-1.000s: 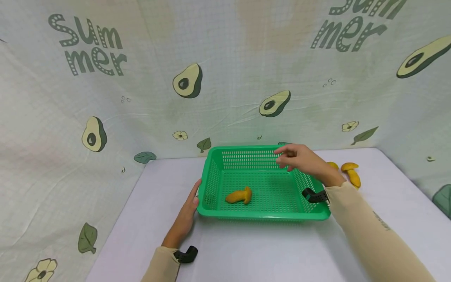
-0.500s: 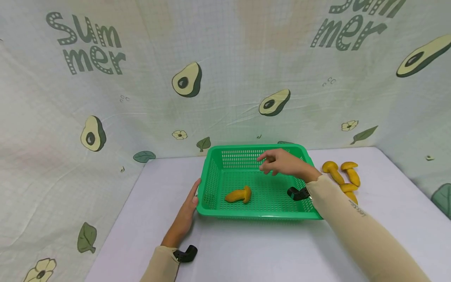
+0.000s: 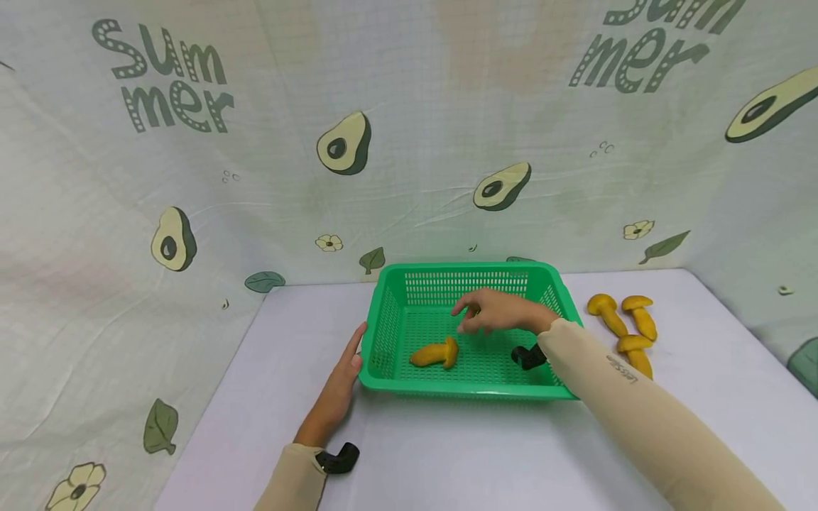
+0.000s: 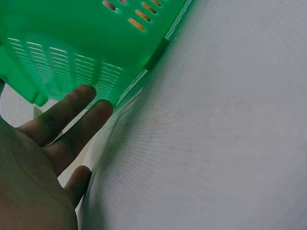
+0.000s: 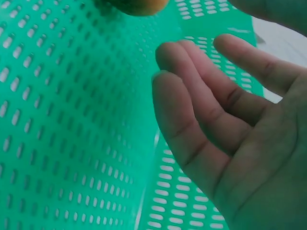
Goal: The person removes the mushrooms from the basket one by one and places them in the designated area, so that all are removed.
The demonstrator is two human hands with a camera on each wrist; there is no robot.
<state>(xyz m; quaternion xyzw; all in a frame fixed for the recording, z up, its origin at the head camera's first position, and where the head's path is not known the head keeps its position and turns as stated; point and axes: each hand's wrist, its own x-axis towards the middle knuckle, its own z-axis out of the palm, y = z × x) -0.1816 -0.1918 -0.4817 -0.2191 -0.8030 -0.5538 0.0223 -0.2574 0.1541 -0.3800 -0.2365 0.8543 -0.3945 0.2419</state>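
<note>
A green plastic basket [image 3: 460, 389] with slotted walls stands on the table. Inside it, left of the middle, lies one yellow-brown mushroom [image 3: 429, 354] with its cap toward the right. My right hand [image 3: 495, 312] hovers within the basket, just right of and behind that mushroom, its fingers bent loosely with nothing between them. In the right wrist view the mushroom's rounded edge [image 5: 140, 5] shows at the top, apart from the fingertips. My left hand [image 3: 335, 387] rests with fairly straight fingers against the basket's left side; in the left wrist view the fingers [image 4: 79, 129] spread beside the slotted wall.
Right of the basket, three more mushrooms lie on the white table [image 3: 473, 454]: a back left mushroom [image 3: 607, 314], a back right mushroom [image 3: 640, 316] and a nearer mushroom [image 3: 635, 353]. A printed cloth [image 3: 409, 177] hangs behind the table.
My right hand has moved left and lower into the basket, toward the mushroom there. The mushrooms at the right have come into fuller view. My left hand keeps its place.
</note>
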